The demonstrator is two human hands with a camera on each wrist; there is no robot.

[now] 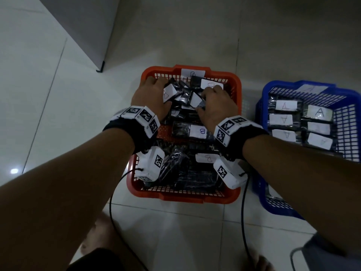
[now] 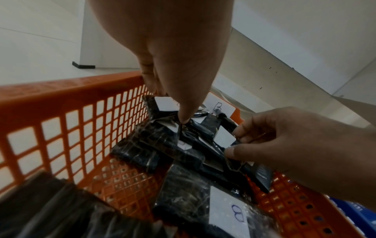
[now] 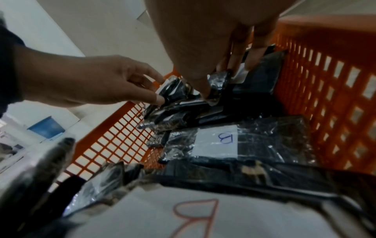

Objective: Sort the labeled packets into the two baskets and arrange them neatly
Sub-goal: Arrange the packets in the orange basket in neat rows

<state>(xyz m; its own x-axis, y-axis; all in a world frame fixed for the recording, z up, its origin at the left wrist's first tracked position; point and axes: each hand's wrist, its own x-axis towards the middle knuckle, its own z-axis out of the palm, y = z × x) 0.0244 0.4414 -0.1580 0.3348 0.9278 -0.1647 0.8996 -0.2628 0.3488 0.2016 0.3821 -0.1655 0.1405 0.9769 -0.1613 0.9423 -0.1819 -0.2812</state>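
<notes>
The blue basket point(image 1: 261, 106) looks done: its packets marked A point(image 1: 319, 112) lie flat in tidy rows. The orange basket point(image 1: 237, 83) sits just to its left on the tiled floor point(image 1: 48, 94), and it is not tidy yet. The packets marked B are all inside it, so the sorting seems finished, but many lie crooked. One B packet point(image 1: 197, 131) lies flat in the middle, and a messy pile of B packets point(image 1: 185, 94) is bunched up at the far end. So I think the job left is to lay that pile flat and straight. Both arms reach forward and down into the far half of the orange basket, with the wrists bent low. The left hand point(image 1: 151, 96) is curled, and its thumb and fingers pinch a packet with a white label at the left side of the pile. The right hand point(image 1: 216, 105) is curled too, and its thumb and fingers pinch the edge of another packet at the right side of the pile. The two hands are close together, with the pile between them.
</notes>
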